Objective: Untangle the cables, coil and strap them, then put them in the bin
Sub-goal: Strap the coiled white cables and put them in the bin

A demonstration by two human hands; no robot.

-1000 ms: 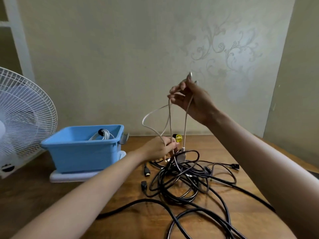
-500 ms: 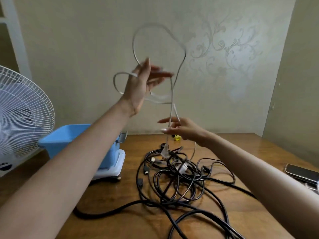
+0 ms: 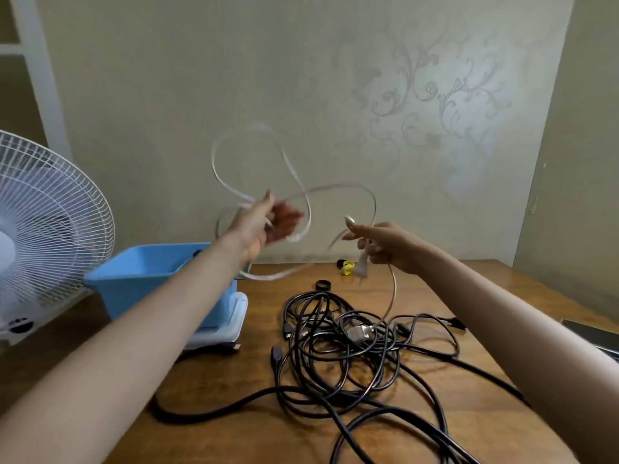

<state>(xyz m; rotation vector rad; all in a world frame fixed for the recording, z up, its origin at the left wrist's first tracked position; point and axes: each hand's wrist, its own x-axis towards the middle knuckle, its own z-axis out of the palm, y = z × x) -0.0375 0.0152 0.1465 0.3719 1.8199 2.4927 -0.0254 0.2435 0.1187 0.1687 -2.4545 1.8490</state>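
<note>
Coiling looked to be the step in hand: the left hand (image 3: 264, 222) was raised above the near corner of the blue bin (image 3: 150, 286), its fingers closed round several loose loops of the white cable (image 3: 338, 186), though motion blur hid the exact grip. The right hand (image 3: 388, 244), well apart from it and a little lower, pinched the same cable, with a pale plug (image 3: 361, 267) dangling just below its fingers. From there the cable dropped to the surface (image 3: 435, 296) and ended at a light connector (image 3: 360, 333) lying on top of the black tangle (image 3: 351, 356). Holding the loops high probably kept them free of the black leads, while the right hand fed and guided the slack. The bin stood on its white lid (image 3: 221, 333) at the left, open-topped and close enough for a short carry. A yellow strap (image 3: 348, 266) and a black ring (image 3: 323, 285) lay beyond the tangle, near the wall and within reach of the right hand. Room was tightest at the left, where a fan (image 3: 50, 222) stood just beside the bin; a wide swing of the loops could have caught its grille. On the right the wood was freer, apart from a phone (image 3: 589, 329) near the edge. The trailing connector might have snagged in the black leads as it lifted.
</note>
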